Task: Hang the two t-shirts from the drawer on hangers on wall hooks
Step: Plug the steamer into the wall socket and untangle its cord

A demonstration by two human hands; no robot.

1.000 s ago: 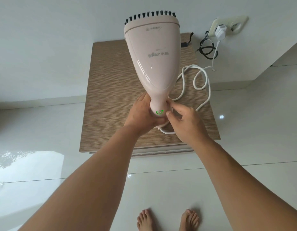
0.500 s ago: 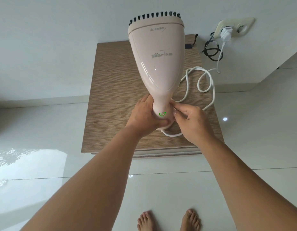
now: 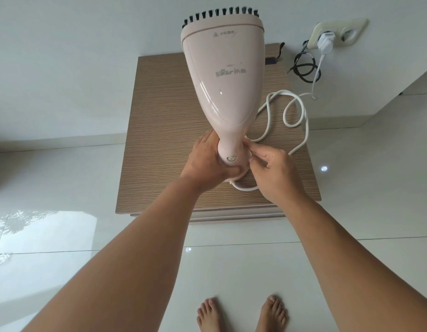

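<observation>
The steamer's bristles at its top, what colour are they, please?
Black, clearest in the head view: bristles on the pale pink steamer.

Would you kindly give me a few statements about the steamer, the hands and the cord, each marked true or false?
1. The left hand grips the narrow handle of the pink garment steamer. True.
2. The steamer's bristle brush points down at the floor. False: it sits at the far upper end, away from the hands.
3. The white plug sits in the wall socket. True.
4. The white cord is neatly wound around the handle. False: it lies in loose loops on the wooden cabinet top.
5. The right hand is flat on the cabinet top. False: its fingertips are at the handle.
</observation>
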